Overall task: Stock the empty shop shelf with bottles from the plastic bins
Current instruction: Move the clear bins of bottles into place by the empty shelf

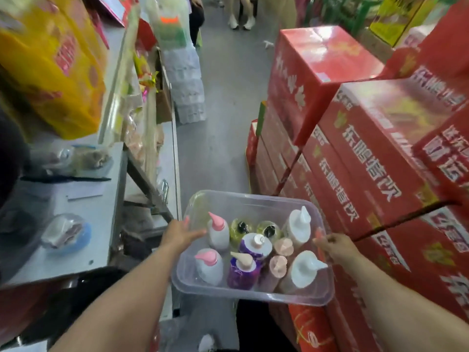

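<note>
I carry a clear plastic bin [253, 199] in front of me over the aisle floor. My left hand [179, 233] grips its left rim and my right hand [335, 246] grips its right rim. Several bottles stand upright inside: two grey ones with pink pump caps [215, 231], two purple ones [243, 271], two yellow-green ones with black caps [239, 228], two peach-capped ones [279, 266] and two cream ones with white caps [300, 273].
A grey shelf [83, 224] on the left holds wrapped goods and a yellow bag [55, 67]. Stacked red cartons [368, 153] wall off the right. Packs of water bottles [187, 80] and a person's legs [241, 16] stand further down the narrow aisle.
</note>
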The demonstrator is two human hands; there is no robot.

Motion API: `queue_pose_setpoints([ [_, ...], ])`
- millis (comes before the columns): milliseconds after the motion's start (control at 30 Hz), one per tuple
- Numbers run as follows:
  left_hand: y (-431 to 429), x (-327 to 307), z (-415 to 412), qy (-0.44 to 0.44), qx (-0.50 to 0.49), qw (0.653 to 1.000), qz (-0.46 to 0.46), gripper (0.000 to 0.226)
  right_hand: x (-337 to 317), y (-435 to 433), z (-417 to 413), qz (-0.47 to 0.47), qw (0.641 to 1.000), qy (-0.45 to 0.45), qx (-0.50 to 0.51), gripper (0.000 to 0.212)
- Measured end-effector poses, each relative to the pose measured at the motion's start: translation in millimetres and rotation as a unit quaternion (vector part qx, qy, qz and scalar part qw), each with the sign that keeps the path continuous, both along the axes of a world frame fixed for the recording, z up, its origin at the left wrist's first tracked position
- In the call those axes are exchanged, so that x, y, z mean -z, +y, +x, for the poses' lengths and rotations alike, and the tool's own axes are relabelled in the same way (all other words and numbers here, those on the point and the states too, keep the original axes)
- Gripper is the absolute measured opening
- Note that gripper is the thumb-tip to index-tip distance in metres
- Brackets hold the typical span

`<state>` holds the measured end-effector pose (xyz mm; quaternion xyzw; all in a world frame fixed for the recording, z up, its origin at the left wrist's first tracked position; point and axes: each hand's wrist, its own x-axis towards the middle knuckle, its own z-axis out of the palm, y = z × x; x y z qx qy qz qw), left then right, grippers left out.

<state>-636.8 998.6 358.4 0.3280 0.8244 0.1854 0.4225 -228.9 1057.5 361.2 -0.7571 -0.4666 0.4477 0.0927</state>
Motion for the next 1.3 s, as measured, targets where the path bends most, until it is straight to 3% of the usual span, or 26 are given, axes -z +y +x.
queue_pose_setpoints([
  [100,55.4,6.2,-12.7,0.017,-0.003,1.000,-0.009,0.052,11.8,68.2,-17.8,-0.019,1.000,0.013,-0.003,0.023],
  [233,126.7,4.6,-34.2,0.054,0.012,0.998,-0.015,0.044,17.0,156.6,-47.8,-0.031,0.999,0.016,-0.031,0.025],
  [333,173.5,-2.1,-54.5,0.070,-0.006,0.997,-0.028,0.054,8.7,223.0,-74.0,-0.037,0.998,0.019,-0.051,0.020],
  [500,256.6,-6.5,-102.1,0.081,-0.062,0.994,-0.043,0.052,4.5,326.1,-125.8,-0.021,0.996,-0.003,-0.091,0.026],
  [700,372.5,2.1,-174.8,0.052,-0.076,0.995,-0.027,0.072,13.6,442.6,-190.9,-0.022,0.994,-0.018,-0.104,0.028],
  [967,525.4,-13.1,-258.4,0.072,-0.032,0.997,-0.019,0.064,6.6,597.6,-278.7,-0.021,0.992,-0.020,-0.121,0.033],
  [1233,685.0,-2.2,-319.7,0.065,-0.074,0.995,-0.035,0.073,11.1,770.0,-345.5,-0.022,0.987,-0.040,-0.152,0.028],
  [1300,725.8,-3.5,-327.5,0.068,-0.084,0.994,-0.034,0.066,10.3,813.2,-355.9,-0.037,0.987,-0.045,-0.152,0.028],
])
